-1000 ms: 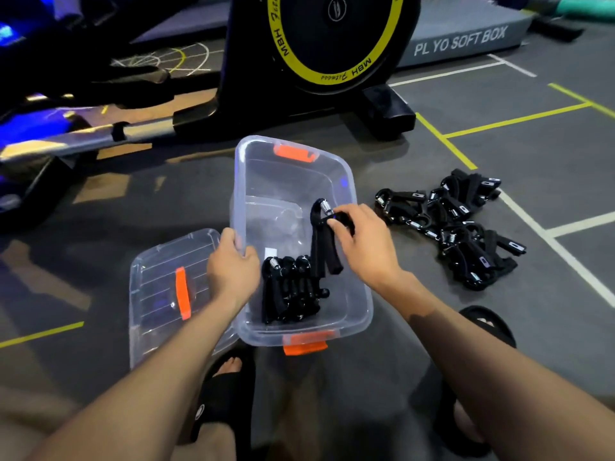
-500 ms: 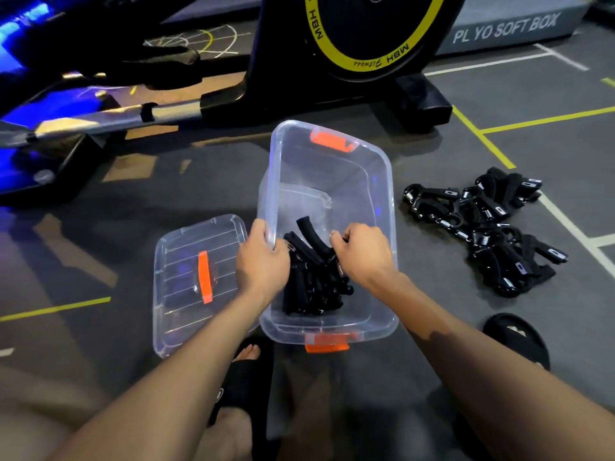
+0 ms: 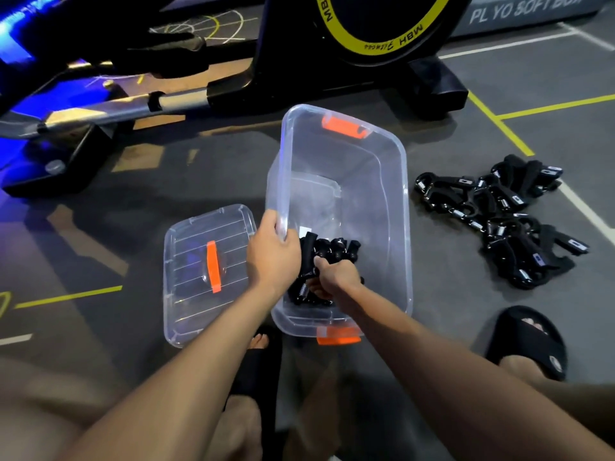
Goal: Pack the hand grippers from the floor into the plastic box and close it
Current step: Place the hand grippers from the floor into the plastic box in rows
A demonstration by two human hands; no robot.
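Nearest the camera, two black slides on the person's feet — one [image 3: 256,371] just below the plastic box [image 3: 396,227], the other [image 3: 529,341] off to its lower right. The box sits open on the grey floor [image 3: 449,321], orange latches at its near and far ends. Left hand [image 3: 271,257] clamps the box's left rim, fingers hooked over the edge. Right hand [image 3: 336,277] is down inside, fingers curled into the packed hand grippers [image 3: 327,251] — its grip looks clenched on one, though exactly which is lost in the black tangle. The far half of the box is open room. Left of the box lies the clear lid [image 3: 203,287], flat, orange handle up, just beside the box wall. Right of the box, well apart, the pile of loose hand grippers [image 3: 499,214] sprawls across a white floor line. Beyond the box, an exercise machine [image 3: 366,44] — its yellow ring reads "MBH", the script after it hard to read. Far right behind it, a grey block [image 3: 519,11] lettered "PL YO SOFT BOX", its top cut off.
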